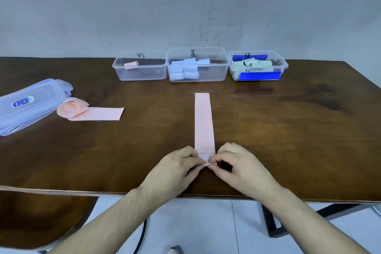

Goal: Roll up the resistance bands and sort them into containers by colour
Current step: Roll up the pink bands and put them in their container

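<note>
While long flat pink resistance band [203, 121] lies lengthwise on dark brown wooden table [288, 130], left hand [177, 166] and right hand [237, 164] pinch near end, apparently curled over.

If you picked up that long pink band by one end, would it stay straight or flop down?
Probably flop: the pink band lies thin and flat on the table, and both hands curl its near end easily. It likely feels light. The other pink band sits in loose loops, so it may spring open.
</note>
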The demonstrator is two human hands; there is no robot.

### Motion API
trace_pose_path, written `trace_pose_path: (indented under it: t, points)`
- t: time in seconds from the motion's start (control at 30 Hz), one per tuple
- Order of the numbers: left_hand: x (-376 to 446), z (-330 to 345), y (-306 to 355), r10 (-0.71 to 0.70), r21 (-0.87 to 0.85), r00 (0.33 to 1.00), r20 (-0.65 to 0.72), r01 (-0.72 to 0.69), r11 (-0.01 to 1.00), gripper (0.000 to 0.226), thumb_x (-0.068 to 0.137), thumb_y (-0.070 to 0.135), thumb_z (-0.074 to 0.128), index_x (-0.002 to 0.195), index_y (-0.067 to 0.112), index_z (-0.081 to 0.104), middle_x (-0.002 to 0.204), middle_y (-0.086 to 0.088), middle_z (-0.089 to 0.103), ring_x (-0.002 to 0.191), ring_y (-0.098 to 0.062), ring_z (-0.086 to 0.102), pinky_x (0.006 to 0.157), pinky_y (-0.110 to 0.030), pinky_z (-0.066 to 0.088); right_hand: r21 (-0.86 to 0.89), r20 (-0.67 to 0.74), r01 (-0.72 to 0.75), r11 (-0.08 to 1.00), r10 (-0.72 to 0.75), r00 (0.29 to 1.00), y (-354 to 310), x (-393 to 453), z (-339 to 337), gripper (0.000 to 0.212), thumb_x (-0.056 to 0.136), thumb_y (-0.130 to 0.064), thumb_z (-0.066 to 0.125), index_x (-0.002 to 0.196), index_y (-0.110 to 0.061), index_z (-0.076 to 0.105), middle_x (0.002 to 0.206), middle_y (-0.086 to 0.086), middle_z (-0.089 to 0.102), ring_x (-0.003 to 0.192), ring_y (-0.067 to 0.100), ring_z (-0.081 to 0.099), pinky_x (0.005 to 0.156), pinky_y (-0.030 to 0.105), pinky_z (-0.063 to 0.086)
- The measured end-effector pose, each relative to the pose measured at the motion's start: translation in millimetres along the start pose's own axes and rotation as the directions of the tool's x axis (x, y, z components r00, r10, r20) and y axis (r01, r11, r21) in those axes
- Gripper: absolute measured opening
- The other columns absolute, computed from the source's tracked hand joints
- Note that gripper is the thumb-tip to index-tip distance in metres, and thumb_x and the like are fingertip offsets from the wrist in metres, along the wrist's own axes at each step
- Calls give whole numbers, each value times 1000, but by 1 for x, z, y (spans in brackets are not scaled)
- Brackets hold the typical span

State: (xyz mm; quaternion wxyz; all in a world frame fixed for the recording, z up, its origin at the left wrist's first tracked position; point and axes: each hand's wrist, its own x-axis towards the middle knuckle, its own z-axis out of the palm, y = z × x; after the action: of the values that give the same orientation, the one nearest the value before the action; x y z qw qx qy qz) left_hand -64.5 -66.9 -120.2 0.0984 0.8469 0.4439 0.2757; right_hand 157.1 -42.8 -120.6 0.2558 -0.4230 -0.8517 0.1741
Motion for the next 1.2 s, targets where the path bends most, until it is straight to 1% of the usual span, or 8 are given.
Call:
trace_pose_path:
  t: [0.2, 0.37, 0.47, 0.57, 0.7, 0.87, 1.07, 1.2]
  points:
    - [7, -4, -1, -66, -32, 997, 27, 67, 997, 17, 98, 26, 59, 105, 21, 74, 98, 11, 63, 85, -4, 60, 77, -20, 50, 45, 0, -59, 997, 59, 998, -1, 2, -1, 16, 92, -47, 64, 98, -36, 74, 95, -22, 56, 101, 4, 53, 70, 10, 42]
    - [14, -6, -2, -119, -26, 989, 86, 122, 992, 21, 100, 26, 56, 110, 22, 74, 102, 12, 62, 90, -5, 59, 81, -16, 46, 56, -8, -69, 996, 69, 998, -2, 5, -4, 16, 93, -38, 67, 109, -37, 71, 102, -24, 56, 104, 3, 51, 74, 11, 43]
    - [15, -5, -2, -150, -34, 985, 88, 153, 988, 22, 100, 26, 55, 112, 23, 73, 100, 14, 56, 85, -3, 55, 76, -7, 38, 59, 13, -35, 998, 34, 999, -4, 6, -6, 17, 93, -28, 69, 109, -34, 72, 102, -27, 58, 100, 5, 52, 78, 10, 42]
    - [15, -4, -2, -168, -42, 983, 76, 171, 984, 20, 99, 25, 57, 111, 23, 74, 97, 15, 52, 80, -2, 53, 72, -4, 36, 65, 40, -30, 997, 27, 999, -4, 8, -5, 15, 94, -24, 69, 105, -33, 74, 100, -28, 62, 97, 2, 53, 76, 9, 41]
    - [15, -2, -3, -184, -46, 982, 33, 186, 982, 15, 96, 25, 63, 105, 26, 74, 96, 16, 57, 80, -3, 57, 71, -7, 41, 51, 59, -35, 998, 32, 998, -2, 10, -3, 15, 96, -26, 66, 106, -32, 75, 101, -26, 62, 101, -3, 52, 80, 7, 40]
    - [13, -1, -3, -156, -41, 988, -1, 156, 987, 9, 94, 21, 65, 97, 21, 73, 95, 13, 59, 77, -5, 59, 69, -16, 48, -28, 14, 23, 999, -22, 1000, -2, 8, 1, 18, 95, -33, 62, 107, -30, 75, 103, -24, 59, 98, 3, 51, 85, 8, 40]
    - [13, -2, -3, -51, 24, 999, -3, 51, 998, 24, 95, 34, 56, 98, 19, 74, 93, 6, 55, 63, -8, 53, 62, -20, 49, -142, 2, 79, 987, -80, 997, -1, 8, 2, 25, 98, -36, 55, 112, -27, 75, 101, -19, 57, 91, 8, 47, 83, 8, 37]
    - [13, 0, -5, -55, 21, 998, -1, 55, 998, 28, 98, 35, 51, 102, 19, 74, 94, 7, 56, 68, -8, 57, 66, -23, 51, -138, 19, 65, 988, -63, 998, -1, 8, 2, 28, 101, -37, 51, 115, -28, 73, 101, -18, 59, 90, 8, 48, 86, 6, 35]
